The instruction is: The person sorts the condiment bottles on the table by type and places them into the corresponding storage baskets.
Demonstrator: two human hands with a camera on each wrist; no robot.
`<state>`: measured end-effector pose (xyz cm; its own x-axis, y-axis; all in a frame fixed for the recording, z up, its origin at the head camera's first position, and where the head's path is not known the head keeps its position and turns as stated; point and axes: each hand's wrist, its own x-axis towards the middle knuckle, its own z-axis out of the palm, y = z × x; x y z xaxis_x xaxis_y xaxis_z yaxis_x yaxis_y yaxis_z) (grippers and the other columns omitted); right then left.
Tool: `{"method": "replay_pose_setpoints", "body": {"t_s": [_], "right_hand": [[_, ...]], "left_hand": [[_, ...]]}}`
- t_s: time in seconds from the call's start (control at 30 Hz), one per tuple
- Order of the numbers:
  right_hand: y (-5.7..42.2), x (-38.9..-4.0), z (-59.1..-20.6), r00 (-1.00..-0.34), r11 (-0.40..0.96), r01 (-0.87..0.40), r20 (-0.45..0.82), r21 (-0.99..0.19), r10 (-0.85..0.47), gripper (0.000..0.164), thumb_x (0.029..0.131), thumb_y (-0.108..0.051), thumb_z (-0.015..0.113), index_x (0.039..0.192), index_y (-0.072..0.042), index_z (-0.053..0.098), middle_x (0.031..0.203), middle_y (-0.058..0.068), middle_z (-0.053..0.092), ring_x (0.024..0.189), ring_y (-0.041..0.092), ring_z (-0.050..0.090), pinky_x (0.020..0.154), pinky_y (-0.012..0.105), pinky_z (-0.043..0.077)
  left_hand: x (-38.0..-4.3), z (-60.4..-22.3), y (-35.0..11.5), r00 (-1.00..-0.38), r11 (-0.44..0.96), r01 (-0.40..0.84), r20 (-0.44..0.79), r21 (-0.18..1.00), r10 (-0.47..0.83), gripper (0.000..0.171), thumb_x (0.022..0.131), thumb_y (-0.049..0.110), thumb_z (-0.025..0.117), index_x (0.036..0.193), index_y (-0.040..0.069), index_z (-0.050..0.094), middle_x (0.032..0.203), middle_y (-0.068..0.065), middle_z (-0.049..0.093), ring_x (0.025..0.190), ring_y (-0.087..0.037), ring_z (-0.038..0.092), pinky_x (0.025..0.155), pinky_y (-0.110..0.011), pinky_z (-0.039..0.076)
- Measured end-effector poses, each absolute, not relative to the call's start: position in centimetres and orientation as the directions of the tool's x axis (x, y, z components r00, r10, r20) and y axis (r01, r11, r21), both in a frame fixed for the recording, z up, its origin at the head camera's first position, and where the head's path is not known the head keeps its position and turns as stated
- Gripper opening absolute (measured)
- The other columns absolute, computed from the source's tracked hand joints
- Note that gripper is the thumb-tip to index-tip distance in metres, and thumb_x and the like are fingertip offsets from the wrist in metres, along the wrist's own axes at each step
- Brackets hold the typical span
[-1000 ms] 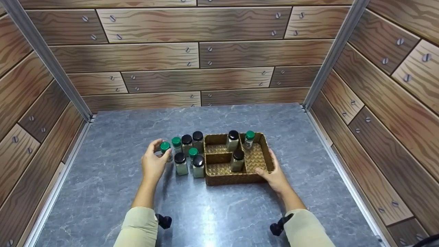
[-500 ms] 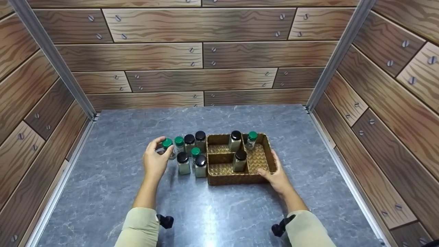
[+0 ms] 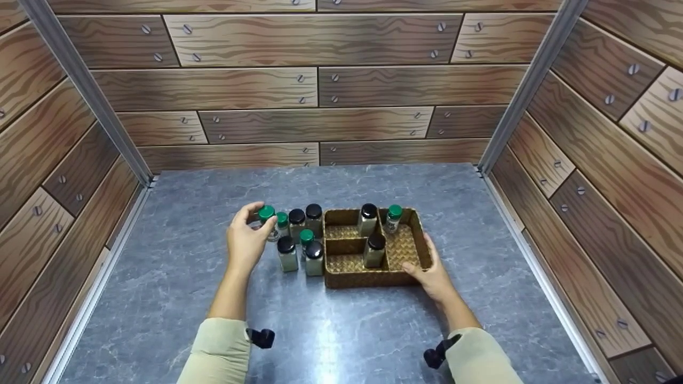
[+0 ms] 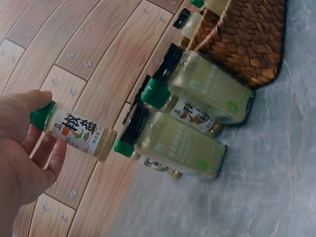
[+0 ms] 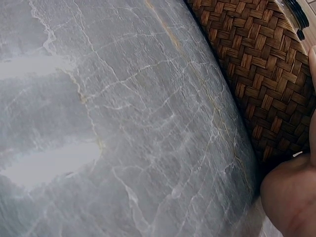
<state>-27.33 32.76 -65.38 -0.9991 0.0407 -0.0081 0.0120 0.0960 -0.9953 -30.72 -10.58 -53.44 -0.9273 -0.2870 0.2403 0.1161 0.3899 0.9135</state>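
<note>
My left hand [image 3: 246, 242] pinches a small spice jar [image 4: 76, 129] by its green cap. In the left wrist view this jar hangs clear of the table, its printed label showing. Close to its right stand several upright jars, among them a black-capped jar [image 3: 288, 259], another black-capped jar [image 3: 314, 264] and a green-capped jar [image 3: 282, 226]. My right hand [image 3: 436, 277] grips the right front corner of a woven basket [image 3: 368, 279], thumb over the rim and fingers along the outer side. Most of that hand lies outside the right wrist view.
Dividers split the basket into three compartments. Black-capped jars stand in the back left [image 3: 367, 221] and front left compartments, and a small green-capped jar [image 3: 393, 218] in the right one. A grey marbled tabletop [image 3: 341, 330] lies beneath, with wood-patterned walls [image 3: 315, 88] around.
My left hand has lifted the green-capped spice jar and carried it slightly right and away from me, toward the other jars. The right hand stays on the basket. The head view has shifted slightly.
</note>
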Motion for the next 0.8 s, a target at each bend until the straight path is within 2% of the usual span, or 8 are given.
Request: {"method": "replay_pose_setpoints", "body": {"t_s": [0.1,0.4,0.8], "right_hand": [[32.7,-27.4,-65.4,-0.999,0.087,0.004,-0.001,-0.996,0.038,0.105,0.097,-0.002,0.076,0.176,-0.017,0.009,0.180,0.017,0.024,0.160,0.038,0.036,0.135,0.050,0.027],[32.7,-27.5,-65.4,-0.999,0.095,0.008,-0.004,-0.995,0.040,0.105,0.097,-0.003,0.077,0.176,-0.019,0.009,0.178,0.018,0.029,0.155,0.039,0.042,0.127,0.033,0.039],[32.6,-27.4,-65.3,-0.999,0.080,0.015,-0.012,-0.997,0.041,0.105,0.097,-0.002,0.077,0.176,-0.020,0.009,0.175,0.020,0.033,0.151,0.041,0.046,0.122,0.029,0.044]], "left_hand": [[-30.6,-53.1,-10.3,-0.928,0.389,0.113,0.237,0.914,-0.287,0.046,0.095,0.017,0.086,0.137,0.007,0.069,0.133,-0.015,0.072,0.123,-0.031,0.072,0.103,-0.044,0.063],[-30.7,-52.7,-8.8,-0.921,0.403,0.158,0.282,0.901,-0.270,0.045,0.093,0.013,0.087,0.134,0.006,0.071,0.130,-0.016,0.074,0.119,-0.031,0.074,0.100,-0.048,0.064],[-30.7,-52.2,-6.4,-0.935,0.381,0.159,0.263,0.911,-0.239,0.044,0.093,0.018,0.088,0.133,0.010,0.073,0.127,-0.013,0.076,0.117,-0.028,0.073,0.096,-0.043,0.065]]}}
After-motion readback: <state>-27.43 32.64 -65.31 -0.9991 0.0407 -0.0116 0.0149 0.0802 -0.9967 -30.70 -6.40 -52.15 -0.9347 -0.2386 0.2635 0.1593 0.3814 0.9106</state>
